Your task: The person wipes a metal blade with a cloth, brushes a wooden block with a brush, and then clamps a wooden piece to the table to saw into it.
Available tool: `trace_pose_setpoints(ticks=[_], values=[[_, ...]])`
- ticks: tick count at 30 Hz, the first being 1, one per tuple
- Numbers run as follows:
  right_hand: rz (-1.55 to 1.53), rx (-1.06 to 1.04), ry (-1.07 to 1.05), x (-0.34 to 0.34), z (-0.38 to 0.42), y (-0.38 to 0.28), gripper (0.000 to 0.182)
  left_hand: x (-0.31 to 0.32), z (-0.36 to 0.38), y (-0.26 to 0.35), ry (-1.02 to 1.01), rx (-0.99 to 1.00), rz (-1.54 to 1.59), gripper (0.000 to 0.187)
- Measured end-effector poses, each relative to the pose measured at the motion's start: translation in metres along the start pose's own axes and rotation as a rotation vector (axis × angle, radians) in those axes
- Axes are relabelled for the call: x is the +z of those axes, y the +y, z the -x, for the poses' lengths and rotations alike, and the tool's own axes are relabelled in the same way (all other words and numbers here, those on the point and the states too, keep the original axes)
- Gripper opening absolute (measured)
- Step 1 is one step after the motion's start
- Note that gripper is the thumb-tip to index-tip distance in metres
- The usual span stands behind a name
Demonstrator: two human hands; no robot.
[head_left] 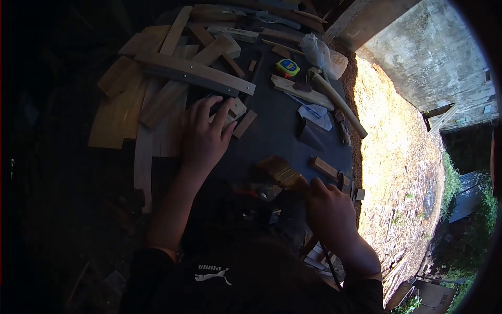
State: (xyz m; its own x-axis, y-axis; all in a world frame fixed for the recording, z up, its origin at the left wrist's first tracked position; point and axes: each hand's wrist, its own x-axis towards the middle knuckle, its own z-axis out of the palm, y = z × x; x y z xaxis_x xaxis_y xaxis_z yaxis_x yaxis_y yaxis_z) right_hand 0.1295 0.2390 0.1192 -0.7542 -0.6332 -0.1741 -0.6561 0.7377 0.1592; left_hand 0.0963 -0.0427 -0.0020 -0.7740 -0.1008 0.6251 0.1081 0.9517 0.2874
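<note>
My left hand (204, 131) rests at the middle of the dark table, its fingers curled over a small pale wooden block (238, 108) that has a dark hole. A flat brown wood piece (244, 124) lies just right of that block. Above the hand stretches a long wooden bar (201, 73) with several screw heads in it. Lower right, my right hand (329, 206) grips a paintbrush (282, 172) by its handle. Its wide brown bristles and gold-coloured ferrule point left, over the table. The handle is mostly hidden in the fist.
Wooden boards (115, 118) are heaped at the left. A yellow tape measure (287, 67), a plastic bag (321, 56), a round stick (340, 106) and a pen (312, 111) lie toward the right edge. A wooden block (324, 168) sits above my right hand. Beyond is sunlit ground (397, 183).
</note>
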Motion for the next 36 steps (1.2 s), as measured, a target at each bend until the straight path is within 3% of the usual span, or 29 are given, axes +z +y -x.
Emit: trace_pose_setpoints(ticks=[4, 7, 11, 15, 18, 22, 26, 29, 32, 36], values=[[-0.263, 0.224, 0.196, -0.011, 0.028, 0.021, 0.029, -0.004, 0.02, 0.027, -0.158, -0.015, 0.086, 0.043], [-0.523, 0.387, 0.257, 0.018, 0.041, 0.045, 0.035, 0.013, 0.029, 0.036, -0.238, -0.002, 0.01, 0.041], [-0.902, 0.531, 0.162, 0.047, 0.071, 0.044, 0.037, 0.017, 0.028, 0.042, -0.241, -0.038, -0.036, 0.035], [-1.048, 0.374, 0.27, 0.073, 0.1, 0.048, 0.038, 0.014, 0.034, 0.037, -0.262, -0.066, -0.087, 0.03], [-1.25, 0.391, 0.609, 0.084, 0.103, 0.048, 0.032, 0.009, 0.036, 0.033, -0.238, -0.066, -0.069, 0.025], [-1.077, 0.118, 0.752, 0.084, 0.074, 0.053, 0.025, -0.009, 0.043, 0.028, -0.115, -0.025, 0.111, 0.026], [-0.831, -0.116, 0.595, 0.079, 0.02, 0.066, 0.021, -0.015, 0.059, 0.013, -0.019, -0.087, 0.209, 0.034], [-0.898, -0.131, 0.459, 0.052, -0.014, 0.078, 0.02, -0.013, 0.06, 0.008, 0.022, -0.06, 0.152, 0.04], [-0.774, -0.237, 0.594, 0.025, -0.072, 0.072, 0.018, -0.007, 0.062, 0.007, 0.078, -0.045, 0.151, 0.041], [-0.588, -0.295, 0.598, 0.056, -0.162, 0.069, 0.027, -0.008, 0.066, 0.007, 0.106, -0.097, 0.144, 0.04]])
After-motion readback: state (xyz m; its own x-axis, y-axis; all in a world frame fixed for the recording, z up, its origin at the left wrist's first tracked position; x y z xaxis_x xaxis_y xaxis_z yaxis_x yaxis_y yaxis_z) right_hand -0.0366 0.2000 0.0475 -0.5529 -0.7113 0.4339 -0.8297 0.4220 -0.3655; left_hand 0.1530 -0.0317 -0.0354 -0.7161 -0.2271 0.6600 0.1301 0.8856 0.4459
